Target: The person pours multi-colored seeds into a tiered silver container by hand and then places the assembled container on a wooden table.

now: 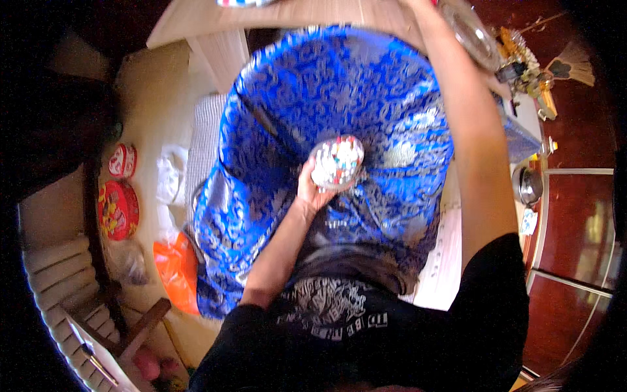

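My left hand [316, 188] grips a rounded, clear-looking container [339, 162] filled with small white, red and blue pieces; blur hides what they are. It is held over my lap, in front of a blue cloth [343, 88] with a silvery scroll pattern that covers my legs. My right forearm [470, 112] reaches up and forward over the wooden tabletop [318, 14], and the right hand itself is beyond the top edge of the picture. Close to that forearm, at the table's right side, lies a round, clear, shiny lid or dish [470, 34].
On the floor at left are a red round tin [118, 210], a smaller red-and-white container [122, 160], a clear plastic bag [171, 176] and an orange bag [176, 274]. A metal bowl [529, 185] stands at right by dark red glossy cabinet panels [578, 215].
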A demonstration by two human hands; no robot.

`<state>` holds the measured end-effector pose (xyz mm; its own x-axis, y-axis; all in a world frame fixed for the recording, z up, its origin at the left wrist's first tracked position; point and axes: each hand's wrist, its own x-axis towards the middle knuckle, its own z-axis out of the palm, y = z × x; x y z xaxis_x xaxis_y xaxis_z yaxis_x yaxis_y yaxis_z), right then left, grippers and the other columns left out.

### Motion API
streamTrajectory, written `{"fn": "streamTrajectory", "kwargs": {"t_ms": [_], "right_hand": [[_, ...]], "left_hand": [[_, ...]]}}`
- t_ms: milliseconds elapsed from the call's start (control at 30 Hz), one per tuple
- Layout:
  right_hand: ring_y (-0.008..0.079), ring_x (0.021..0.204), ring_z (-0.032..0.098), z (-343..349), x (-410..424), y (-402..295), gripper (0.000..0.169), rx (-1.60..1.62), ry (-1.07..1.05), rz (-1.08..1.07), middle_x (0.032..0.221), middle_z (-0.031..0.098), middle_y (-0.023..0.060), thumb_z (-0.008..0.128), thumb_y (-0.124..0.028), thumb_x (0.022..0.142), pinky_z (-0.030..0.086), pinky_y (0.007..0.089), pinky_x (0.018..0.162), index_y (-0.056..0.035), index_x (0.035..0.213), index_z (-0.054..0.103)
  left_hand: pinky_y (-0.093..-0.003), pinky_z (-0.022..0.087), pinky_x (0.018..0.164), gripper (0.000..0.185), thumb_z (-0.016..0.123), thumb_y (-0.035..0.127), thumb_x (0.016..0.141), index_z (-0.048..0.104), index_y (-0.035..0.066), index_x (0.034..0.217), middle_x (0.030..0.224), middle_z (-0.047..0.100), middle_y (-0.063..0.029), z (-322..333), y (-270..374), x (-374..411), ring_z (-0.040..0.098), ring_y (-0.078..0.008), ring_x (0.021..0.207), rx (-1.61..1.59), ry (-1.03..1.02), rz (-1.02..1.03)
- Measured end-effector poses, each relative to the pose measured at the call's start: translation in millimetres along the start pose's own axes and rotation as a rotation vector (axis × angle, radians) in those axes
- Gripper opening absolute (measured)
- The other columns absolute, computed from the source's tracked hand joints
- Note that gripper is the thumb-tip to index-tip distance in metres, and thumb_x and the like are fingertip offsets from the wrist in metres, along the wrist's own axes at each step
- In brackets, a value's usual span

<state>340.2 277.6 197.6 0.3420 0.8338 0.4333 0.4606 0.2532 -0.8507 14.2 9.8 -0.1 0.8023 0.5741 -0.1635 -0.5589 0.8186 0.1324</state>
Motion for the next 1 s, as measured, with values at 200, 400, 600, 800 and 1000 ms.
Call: {"fn": "streamTrajectory", "kwargs": {"t_ms": [200,400,600,800,1000], "right_hand": [[0.012,0.069,0.056,25,-87,-114,0.009,0.042,-0.184,-0.331,0.075,0.059,0.0037,0.057,-0.008,0.08,0.045,0.0236,0.062,-0.0008,0.085,0.057],[0.0175,0.087,0.06,-3,-268,-168,0.032,-0.029,-0.349,0.031,0.093,0.061,0.0105,0.061,-0.012,0.078,0.046,0.0277,0.08,0.003,0.106,0.052],[0.0111,0.08,0.06,14,-314,-146,0.023,0.025,-0.263,0.067,0.086,0.064,0.0051,0.065,-0.009,0.075,0.048,0.0252,0.071,-0.0024,0.096,0.059],[0.0142,0.077,0.063,23,-312,-145,0.024,-0.137,-0.331,-0.066,0.082,0.065,0.0084,0.066,-0.012,0.073,0.049,0.0263,0.069,-0.0045,0.095,0.061],[0.0181,0.077,0.064,27,-312,-144,0.025,-0.189,-0.374,-0.081,0.083,0.065,0.0098,0.066,-0.014,0.073,0.049,0.0276,0.069,-0.0042,0.095,0.06]], "left_hand": [[-0.0575,0.033,0.092,0.064,0.043,0.051,0.081,0.033,0.014,0.132,0.132,0.037,-0.0143,-9,5,2,0.039,-0.0378,0.117,-0.074,0.034,0.003],[-0.0574,0.035,0.09,0.062,0.043,0.05,0.081,0.033,0.016,0.131,0.132,0.037,-0.0142,0,2,1,0.04,-0.0374,0.116,-0.108,0.002,-0.012],[-0.0526,0.039,0.089,0.07,0.047,0.054,0.078,0.031,0.011,0.131,0.131,0.038,-0.0134,10,6,-4,0.041,-0.0321,0.117,-0.021,-0.054,0.02],[-0.0518,0.04,0.088,0.068,0.046,0.053,0.079,0.033,0.011,0.13,0.129,0.041,-0.0138,8,6,-5,0.044,-0.0313,0.115,-0.006,-0.019,0.019],[-0.0511,0.04,0.089,0.067,0.046,0.053,0.079,0.034,0.011,0.13,0.128,0.042,-0.0137,7,4,-4,0.044,-0.0312,0.114,-0.016,-0.015,0.024]]}}
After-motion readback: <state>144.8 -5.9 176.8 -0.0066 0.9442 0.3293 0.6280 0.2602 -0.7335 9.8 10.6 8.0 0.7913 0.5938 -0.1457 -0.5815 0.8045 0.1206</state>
